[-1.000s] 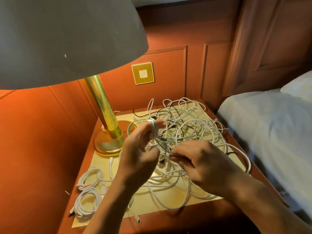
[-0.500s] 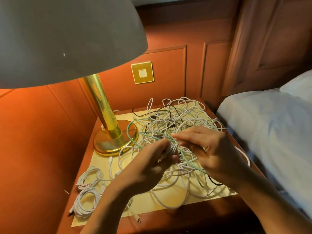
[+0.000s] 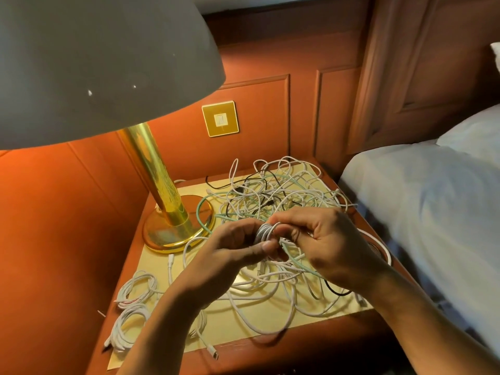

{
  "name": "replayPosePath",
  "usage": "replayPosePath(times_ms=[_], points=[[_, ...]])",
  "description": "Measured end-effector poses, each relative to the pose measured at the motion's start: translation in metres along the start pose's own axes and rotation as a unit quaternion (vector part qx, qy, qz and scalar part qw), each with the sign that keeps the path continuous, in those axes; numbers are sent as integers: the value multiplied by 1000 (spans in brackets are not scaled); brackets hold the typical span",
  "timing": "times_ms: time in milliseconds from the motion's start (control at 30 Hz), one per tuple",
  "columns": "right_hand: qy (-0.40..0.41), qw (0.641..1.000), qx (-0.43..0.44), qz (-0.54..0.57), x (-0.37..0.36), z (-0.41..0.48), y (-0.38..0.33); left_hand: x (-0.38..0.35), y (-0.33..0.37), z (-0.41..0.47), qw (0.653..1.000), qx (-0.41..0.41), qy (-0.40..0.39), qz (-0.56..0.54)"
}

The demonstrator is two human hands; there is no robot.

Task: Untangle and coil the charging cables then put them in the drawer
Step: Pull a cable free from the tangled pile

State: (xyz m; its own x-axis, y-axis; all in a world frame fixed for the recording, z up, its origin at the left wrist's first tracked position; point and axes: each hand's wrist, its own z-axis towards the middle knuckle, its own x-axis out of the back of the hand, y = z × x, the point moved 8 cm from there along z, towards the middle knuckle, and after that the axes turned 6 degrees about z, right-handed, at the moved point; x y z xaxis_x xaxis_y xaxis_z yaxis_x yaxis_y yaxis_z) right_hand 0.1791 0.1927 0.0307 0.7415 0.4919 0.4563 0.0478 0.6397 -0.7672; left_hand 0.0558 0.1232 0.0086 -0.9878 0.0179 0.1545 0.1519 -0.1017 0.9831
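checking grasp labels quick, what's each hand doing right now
Left hand: holding the small white coil.
Right hand: pinching the same coil at its top edge.

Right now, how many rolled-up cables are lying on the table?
2, both at the near left corner: the far coil and the near coil right in front of it. The left forearm may hide another.

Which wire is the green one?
The pale green cable that curves right beside the gold lamp base. The other wires in the tangle look white or black.
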Motion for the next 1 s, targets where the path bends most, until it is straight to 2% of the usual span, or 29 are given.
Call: replayPosePath(times_ms=[200, 367, 600, 1000], points=[[22, 997, 38, -56, -13, 7, -12, 13, -5, 4, 999, -10, 41, -2], [47, 994, 36, -86, -14, 9, -14, 16, -5, 9, 996, -30, 86, -18], [90, 993, 16, -81, -8, 7, -11, 11, -7, 18, 993, -25, 106, -44], [108, 991, -12, -82, 0, 1, -4, -3, -13, 17, 992, -1, 106, 66]])
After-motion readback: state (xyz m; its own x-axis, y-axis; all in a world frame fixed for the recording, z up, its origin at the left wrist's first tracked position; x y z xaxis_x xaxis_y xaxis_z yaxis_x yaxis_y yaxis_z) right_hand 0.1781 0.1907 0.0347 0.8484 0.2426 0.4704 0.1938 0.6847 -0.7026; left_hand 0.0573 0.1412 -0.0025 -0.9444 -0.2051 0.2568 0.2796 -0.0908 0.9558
